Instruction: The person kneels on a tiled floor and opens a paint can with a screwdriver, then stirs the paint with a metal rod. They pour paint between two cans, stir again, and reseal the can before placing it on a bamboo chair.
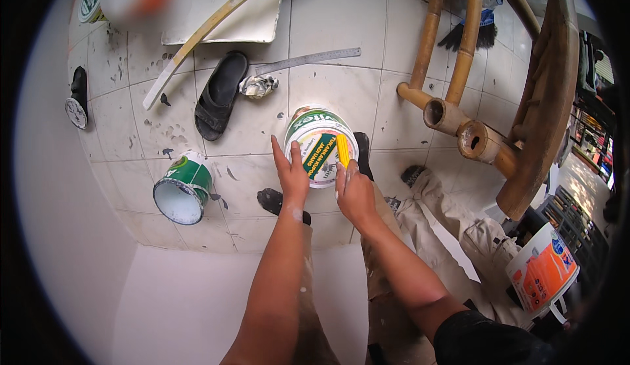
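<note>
A lidded white and green paint bucket point(317, 114) stands on the tiles in front of me. Its round lid point(311, 172) carries a green and yellow printed label. My left hand point(294, 174) rests against the lid's left side, fingers stretched out and apart. In my right hand point(356, 193) is a slim yellow tool with a ribbed handle, seemingly a utility knife point(342, 148). It lies over the lid's right part, its upper end near the rim; I cannot make out a blade. My right fingers are closed round its lower end.
To the left are an open green bucket point(190, 180), a black sandal point(222, 96), crumpled foil-like material point(258, 86) and a metal ruler point(308, 60). A curved strip point(203, 31) crosses a white tray point(279, 20). Bamboo furniture point(471, 56), stained beige trousers point(453, 214) and an orange-white bucket point(543, 270) are right.
</note>
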The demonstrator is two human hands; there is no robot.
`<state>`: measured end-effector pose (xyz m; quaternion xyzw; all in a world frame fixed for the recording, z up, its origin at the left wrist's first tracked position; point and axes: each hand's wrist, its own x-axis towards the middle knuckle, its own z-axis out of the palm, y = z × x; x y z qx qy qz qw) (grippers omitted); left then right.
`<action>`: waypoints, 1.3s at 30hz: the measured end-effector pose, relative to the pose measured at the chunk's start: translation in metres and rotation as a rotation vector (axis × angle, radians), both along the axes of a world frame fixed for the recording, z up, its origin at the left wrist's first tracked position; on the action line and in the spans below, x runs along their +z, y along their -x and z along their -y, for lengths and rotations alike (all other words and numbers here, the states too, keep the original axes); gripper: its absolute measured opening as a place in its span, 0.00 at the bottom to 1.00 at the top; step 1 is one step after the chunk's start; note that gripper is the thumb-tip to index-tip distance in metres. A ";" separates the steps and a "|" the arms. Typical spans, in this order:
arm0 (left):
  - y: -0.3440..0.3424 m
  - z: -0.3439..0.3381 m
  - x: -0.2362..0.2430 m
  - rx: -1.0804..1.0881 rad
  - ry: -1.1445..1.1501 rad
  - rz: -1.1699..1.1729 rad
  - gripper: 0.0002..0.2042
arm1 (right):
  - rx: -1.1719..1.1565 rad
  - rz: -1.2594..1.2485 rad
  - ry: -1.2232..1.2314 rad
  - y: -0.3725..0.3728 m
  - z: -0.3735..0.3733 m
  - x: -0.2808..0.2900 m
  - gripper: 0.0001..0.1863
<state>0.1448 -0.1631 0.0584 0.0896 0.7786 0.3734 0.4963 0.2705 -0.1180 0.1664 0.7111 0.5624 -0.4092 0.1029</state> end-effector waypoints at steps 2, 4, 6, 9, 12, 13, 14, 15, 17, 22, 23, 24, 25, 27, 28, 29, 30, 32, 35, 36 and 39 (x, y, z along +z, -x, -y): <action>0.000 -0.001 0.003 -0.010 0.028 0.004 0.39 | -0.035 -0.073 -0.040 0.000 -0.011 0.017 0.17; 0.002 -0.006 0.008 -0.096 0.096 -0.029 0.40 | -0.010 -0.098 -0.047 0.006 -0.053 0.035 0.20; 0.010 -0.012 0.014 -0.114 0.148 0.032 0.41 | -0.045 -0.257 -0.188 0.011 -0.102 0.059 0.16; 0.024 -0.014 0.022 -0.234 0.199 0.135 0.42 | -0.188 -0.529 -0.420 0.002 -0.141 0.095 0.12; 0.029 -0.013 0.019 -0.291 0.206 0.184 0.43 | -0.203 -0.606 -0.748 -0.009 -0.126 0.078 0.12; 0.027 -0.012 0.017 -0.289 0.198 0.165 0.43 | -0.213 -0.523 -0.707 -0.006 -0.109 0.059 0.13; 0.026 -0.012 0.015 -0.273 0.202 0.149 0.43 | -0.247 -0.488 -0.708 -0.006 -0.091 0.038 0.14; 0.024 -0.010 0.015 -0.281 0.206 0.129 0.43 | -0.217 -0.332 -0.623 -0.007 -0.071 0.015 0.15; 0.025 -0.009 0.015 -0.299 0.222 0.103 0.43 | -0.096 0.047 0.165 -0.013 -0.027 -0.009 0.22; 0.038 -0.012 0.020 -0.522 0.348 0.066 0.45 | -0.347 -0.079 0.090 -0.011 0.045 0.024 0.17; 0.039 -0.014 0.019 -0.547 0.403 0.039 0.45 | -0.380 -0.097 0.112 -0.010 0.044 0.028 0.16; 0.040 -0.020 0.016 -0.569 0.440 0.003 0.46 | -0.408 -0.089 0.069 -0.010 0.036 0.028 0.16; 0.040 -0.022 0.018 -0.620 0.474 -0.060 0.45 | -0.443 -0.088 0.060 -0.009 0.027 0.027 0.16; 0.043 -0.029 0.020 -0.749 0.357 -0.213 0.44 | -0.555 -0.121 -0.017 -0.006 0.009 0.025 0.15; 0.045 -0.034 0.022 -0.799 0.304 -0.278 0.43 | -0.609 -0.177 -0.116 -0.003 0.001 0.024 0.15; 0.046 -0.040 0.024 -0.850 0.212 -0.336 0.40 | -0.657 -0.222 -0.237 -0.001 -0.005 0.022 0.14; 0.048 -0.046 0.026 -0.915 0.128 -0.344 0.39 | -0.686 -0.262 -0.398 0.002 -0.010 0.021 0.14; 0.051 -0.062 0.030 -1.002 0.013 -0.323 0.37 | -0.712 -0.293 -0.585 0.010 -0.014 0.016 0.17; 0.038 -0.089 0.024 -1.060 -0.257 -0.385 0.32 | -0.733 -0.219 -0.706 0.024 -0.004 0.002 0.18; 0.034 -0.097 0.021 -1.087 -0.349 -0.403 0.31 | -0.815 -0.149 -0.305 0.029 -0.001 -0.007 0.20; 0.015 -0.118 0.012 -1.163 -0.421 -0.474 0.28 | -0.849 -0.254 -0.535 0.028 0.023 -0.011 0.19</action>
